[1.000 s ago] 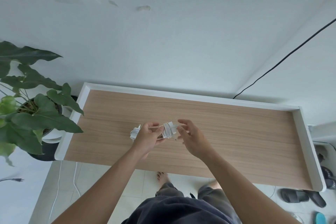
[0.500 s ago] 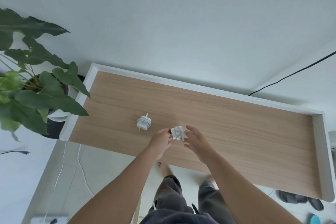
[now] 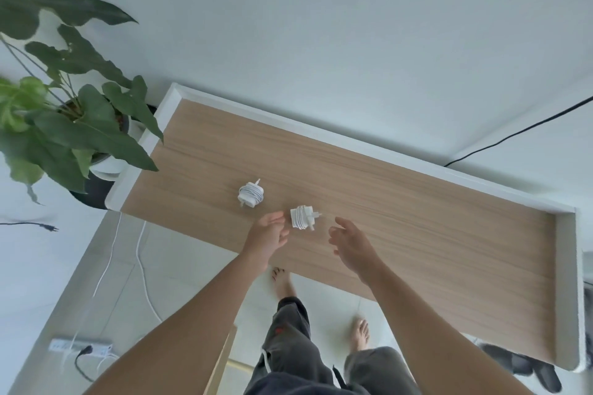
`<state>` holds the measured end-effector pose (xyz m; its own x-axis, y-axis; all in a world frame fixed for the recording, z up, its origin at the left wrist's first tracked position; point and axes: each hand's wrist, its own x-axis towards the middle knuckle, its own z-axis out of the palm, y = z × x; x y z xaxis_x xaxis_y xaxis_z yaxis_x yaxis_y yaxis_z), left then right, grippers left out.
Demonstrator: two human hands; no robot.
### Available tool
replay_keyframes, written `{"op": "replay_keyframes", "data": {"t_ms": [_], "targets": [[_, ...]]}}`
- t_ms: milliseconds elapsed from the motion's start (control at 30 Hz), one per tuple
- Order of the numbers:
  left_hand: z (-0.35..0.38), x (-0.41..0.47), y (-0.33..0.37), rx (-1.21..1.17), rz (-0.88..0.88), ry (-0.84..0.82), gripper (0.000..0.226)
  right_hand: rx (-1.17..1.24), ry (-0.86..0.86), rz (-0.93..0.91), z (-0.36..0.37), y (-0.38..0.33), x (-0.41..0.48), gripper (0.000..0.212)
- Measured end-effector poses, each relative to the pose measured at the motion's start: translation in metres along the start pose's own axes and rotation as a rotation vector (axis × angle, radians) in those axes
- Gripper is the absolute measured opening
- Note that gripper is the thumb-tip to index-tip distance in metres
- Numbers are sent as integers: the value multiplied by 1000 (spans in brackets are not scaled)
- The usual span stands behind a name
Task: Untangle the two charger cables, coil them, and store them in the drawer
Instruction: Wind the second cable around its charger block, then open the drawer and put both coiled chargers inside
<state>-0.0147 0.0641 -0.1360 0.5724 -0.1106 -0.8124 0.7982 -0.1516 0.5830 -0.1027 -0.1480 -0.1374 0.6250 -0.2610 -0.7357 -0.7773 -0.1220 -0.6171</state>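
Wood-topped bench (image 3: 401,196), white-rimmed, against a pale wall. The near charger (image 3: 301,217), cable wound round it, lies by the front edge; the far charger (image 3: 251,194), likewise wound, lies at its ten o'clock. Left hand (image 3: 268,236) at eight o'clock, right hand (image 3: 351,242) at four, both slack-fingered and empty.

Both white chargers are lying on the wood-top desk (image 3: 417,218) with the cords wound tight round the bricks. The far charger (image 3: 251,194) is toward the desk's left end and the near charger (image 3: 301,217) sits closer to the desk's front edge; they're close but not touching. Both hands are over that front edge, fingers loose, holding nothing. The left hand (image 3: 268,234) is just beside the near charger and the right hand (image 3: 349,240) is on its other side. There's a potted plant (image 3: 64,112) off the desk's left end and a power strip (image 3: 80,347) on the floor below it.
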Motion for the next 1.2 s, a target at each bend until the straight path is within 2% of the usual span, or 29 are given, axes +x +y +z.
{"op": "replay_keyframes", "data": {"t_ms": [167,267,433,700,1000,1100,1200], "targets": [[-12,-40,-27,-59,46,66,22,-18,-48,-19,-24,27,-27,42],[-9,-70,-54,-125,50,106,26,7,-83,-40,-40,50,-44,41],[8,-102,-111,-201,38,166,26,54,-141,-34,-59,89,-67,26],[36,-124,-195,-263,-54,223,27,177,-223,131,-63,174,-92,22],[52,-77,-241,-272,-156,174,28,361,-106,305,-49,241,-50,25],[65,-44,-258,-330,-186,147,29,536,-64,360,-45,258,-31,21],[84,-3,-272,-453,-217,156,34,785,-36,437,-34,285,-1,31]]}}
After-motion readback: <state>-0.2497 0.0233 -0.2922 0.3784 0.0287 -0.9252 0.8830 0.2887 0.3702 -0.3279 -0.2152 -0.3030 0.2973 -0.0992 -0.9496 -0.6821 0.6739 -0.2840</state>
